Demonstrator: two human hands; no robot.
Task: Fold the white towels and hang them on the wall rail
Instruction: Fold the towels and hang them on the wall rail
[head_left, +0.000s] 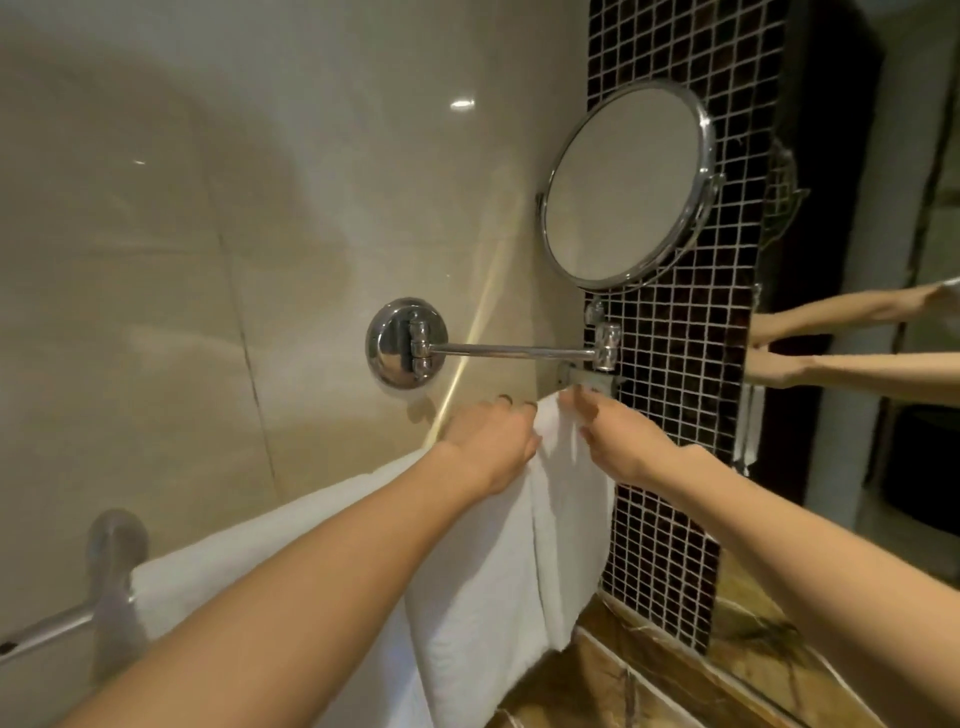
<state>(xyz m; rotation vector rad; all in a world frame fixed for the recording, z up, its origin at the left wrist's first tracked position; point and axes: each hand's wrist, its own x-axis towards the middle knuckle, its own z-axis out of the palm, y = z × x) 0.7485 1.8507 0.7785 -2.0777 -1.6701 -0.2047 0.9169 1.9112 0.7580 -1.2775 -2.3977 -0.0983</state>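
Two folded white towels hang side by side over the wall rail (47, 631), whose chrome bracket shows at the lower left. The wider towel (291, 530) covers the rail's middle. The narrower towel (566, 530) hangs at the right end, by the dark mosaic strip. My left hand (488, 441) grips the top fold of the narrow towel from the left, fingers curled over it. My right hand (618, 436) pinches the same top edge from the right. Most of the rail is hidden under the towels and my arms.
A round chrome mirror (623, 182) on a swing arm (514, 352) sticks out of the beige tiled wall just above my hands. The dark mosaic strip (675, 364) borders a large wall mirror reflecting my arms (841, 338). A brown marble counter (623, 686) lies below the towels.
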